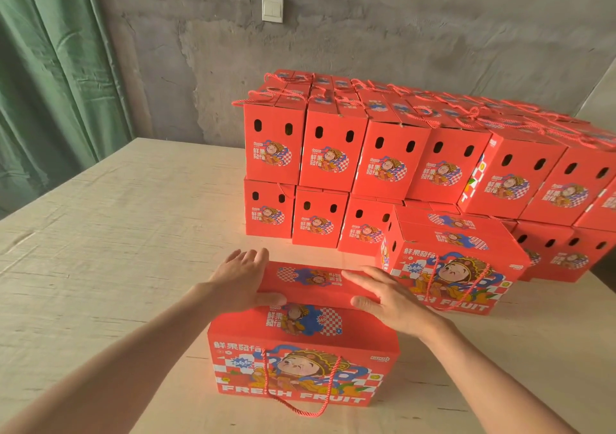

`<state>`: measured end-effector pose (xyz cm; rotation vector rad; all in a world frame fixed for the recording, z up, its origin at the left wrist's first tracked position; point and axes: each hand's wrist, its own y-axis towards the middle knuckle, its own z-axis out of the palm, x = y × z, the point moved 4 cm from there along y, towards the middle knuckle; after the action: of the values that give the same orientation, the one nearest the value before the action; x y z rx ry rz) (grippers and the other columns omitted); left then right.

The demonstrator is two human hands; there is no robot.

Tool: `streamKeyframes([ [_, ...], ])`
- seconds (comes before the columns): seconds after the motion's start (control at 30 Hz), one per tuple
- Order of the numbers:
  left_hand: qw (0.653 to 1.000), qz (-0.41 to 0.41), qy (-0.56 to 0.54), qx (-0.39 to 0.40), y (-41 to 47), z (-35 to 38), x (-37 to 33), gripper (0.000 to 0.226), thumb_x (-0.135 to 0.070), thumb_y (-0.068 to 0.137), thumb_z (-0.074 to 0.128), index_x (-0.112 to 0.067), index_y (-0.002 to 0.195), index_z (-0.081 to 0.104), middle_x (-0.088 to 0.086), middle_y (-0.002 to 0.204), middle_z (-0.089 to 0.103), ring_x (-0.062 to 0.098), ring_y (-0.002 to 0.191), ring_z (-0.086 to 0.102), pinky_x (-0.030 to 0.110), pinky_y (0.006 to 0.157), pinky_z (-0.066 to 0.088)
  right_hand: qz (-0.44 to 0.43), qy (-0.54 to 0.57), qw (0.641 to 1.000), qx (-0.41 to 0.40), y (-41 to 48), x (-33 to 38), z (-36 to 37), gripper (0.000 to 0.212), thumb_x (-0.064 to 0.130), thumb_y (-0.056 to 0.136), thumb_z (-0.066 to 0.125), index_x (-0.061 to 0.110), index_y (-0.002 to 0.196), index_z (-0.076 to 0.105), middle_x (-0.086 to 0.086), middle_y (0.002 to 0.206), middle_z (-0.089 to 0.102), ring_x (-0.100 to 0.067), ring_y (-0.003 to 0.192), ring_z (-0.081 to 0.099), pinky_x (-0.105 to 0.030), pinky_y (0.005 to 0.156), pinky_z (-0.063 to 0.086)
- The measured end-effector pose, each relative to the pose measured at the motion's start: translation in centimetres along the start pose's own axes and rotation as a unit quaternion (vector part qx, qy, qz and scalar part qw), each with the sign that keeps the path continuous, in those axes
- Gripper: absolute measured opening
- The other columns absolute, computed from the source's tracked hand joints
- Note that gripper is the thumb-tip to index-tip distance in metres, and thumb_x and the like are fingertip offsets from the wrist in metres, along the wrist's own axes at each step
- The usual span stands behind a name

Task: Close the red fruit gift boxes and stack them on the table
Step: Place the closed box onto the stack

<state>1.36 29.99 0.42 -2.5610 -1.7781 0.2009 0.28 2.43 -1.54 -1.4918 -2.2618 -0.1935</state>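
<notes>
A red cardboard fruit gift box printed with a cartoon figure (300, 363) is seen from above, standing at the near middle of a pale wooden bench (133, 233). Its long red top flap (313, 283) is being folded down, so the closing step is judged to be in hand and not yet finished. The left hand (238, 282) is laid against the left end of that flap, with its fingers straight and its thumb resting on the flap's near edge. The right hand (391, 300) is pressed flat on the right end, its fingers spread over the top. The grip of each hand is open, with nothing clasped, though it cannot be told whether a thumb is tucked under the flap's edge. A second red gift box of the same design (456, 267), already closed, is set just behind and to the right. Beyond it, a two-tier stack of matching red boxes (383, 160) is lined up against a rough grey plastered wall (400, 33). A green curtain (50, 83) is hung at the left. For the next move, even downward pressure at both ends would probably be called for until the flap is seated. The box could then be taken by its sides and carried to the stack.
</notes>
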Motion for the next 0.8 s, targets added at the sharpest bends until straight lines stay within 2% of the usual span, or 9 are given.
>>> streamKeyframes([
  [0.07, 1.0, 0.015, 0.002, 0.009, 0.3, -0.1, 0.1, 0.096, -0.084, 0.062, 0.029, -0.017, 0.13, 0.031, 0.003, 0.126, 0.049, 0.019, 0.11, 0.049, 0.031, 0.099, 0.036, 0.006, -0.005, 1.0, 0.022, 0.0, 0.1, -0.1, 0.05, 0.076, 0.08, 0.027, 0.071, 0.127, 0.013, 0.011, 0.158, 0.01, -0.012, 0.145, 0.009, -0.047, 0.116, 0.02],
  [0.13, 0.999, 0.03, 0.024, 0.022, 0.6, -0.1, 0.4, 0.104, -0.085, 0.061, 0.021, -0.02, 0.143, 0.023, 0.003, 0.135, 0.043, 0.021, 0.119, 0.044, 0.034, 0.103, 0.036, 0.015, 0.007, 0.998, 0.058, -0.1, 0.1, -0.4, 0.041, 0.066, 0.09, 0.034, 0.078, 0.12, 0.01, 0.014, 0.158, 0.004, -0.011, 0.145, 0.005, -0.047, 0.117, 0.016],
  [0.27, 0.995, 0.051, 0.087, 0.025, 1.1, 0.2, 0.4, 0.112, -0.085, 0.054, 0.002, -0.028, 0.15, 0.01, 0.004, 0.135, 0.039, 0.023, 0.121, 0.041, 0.038, 0.103, 0.035, 0.008, 0.021, 0.996, 0.085, -0.3, 0.4, -1.0, 0.05, 0.046, 0.097, 0.041, 0.079, 0.119, 0.01, 0.012, 0.158, 0.002, -0.011, 0.146, 0.001, -0.048, 0.117, 0.013],
  [0.47, 0.996, 0.053, 0.068, 0.022, 1.1, 0.9, 0.7, 0.103, -0.083, 0.059, 0.002, -0.035, 0.15, 0.005, 0.004, 0.132, 0.036, 0.021, 0.116, 0.039, 0.038, 0.095, 0.04, -0.016, 0.005, 1.0, 0.019, -0.8, 1.2, -0.6, 0.049, 0.042, 0.1, 0.037, 0.08, 0.119, 0.011, 0.01, 0.156, 0.01, -0.01, 0.145, 0.005, -0.039, 0.114, 0.015],
  [0.8, 0.994, 0.072, 0.074, 0.028, 1.2, 0.8, 0.9, 0.099, -0.08, 0.061, -0.001, -0.039, 0.15, 0.003, 0.003, 0.131, 0.037, 0.021, 0.116, 0.036, 0.035, 0.099, 0.038, -0.032, 0.002, 0.999, 0.014, -0.9, 1.2, -0.7, 0.049, 0.041, 0.1, 0.037, 0.079, 0.121, 0.012, 0.009, 0.155, 0.013, -0.007, 0.144, 0.006, -0.03, 0.111, 0.014],
])
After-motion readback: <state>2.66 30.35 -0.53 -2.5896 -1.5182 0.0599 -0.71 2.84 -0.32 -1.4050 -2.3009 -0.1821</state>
